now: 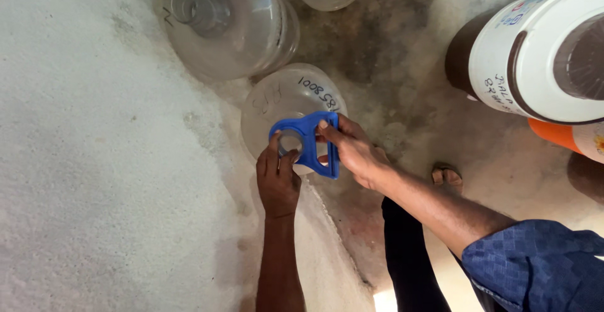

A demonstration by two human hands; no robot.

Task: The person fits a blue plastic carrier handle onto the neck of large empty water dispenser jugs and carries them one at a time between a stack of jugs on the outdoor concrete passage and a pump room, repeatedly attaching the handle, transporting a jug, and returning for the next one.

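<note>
A large clear plastic water jug point(286, 98) stands upright on the floor below me, with dark handwriting on its shoulder. A blue plastic carry handle point(309, 141) sits over the jug's neck, its ring around the open mouth. My left hand point(277, 176) grips the ring end of the handle at the neck. My right hand point(352, 151) holds the grip bar of the same blue handle, thumb on top. My sleeve on the right arm is blue.
A pale rough wall or ledge point(94, 161) fills the left side. Another clear jug point(229, 19) stands behind, with more at the top edge. A white drum with a brown band point(535, 60) and an orange container point(557, 136) lie at right. My sandalled foot point(445, 176) rests on stained concrete.
</note>
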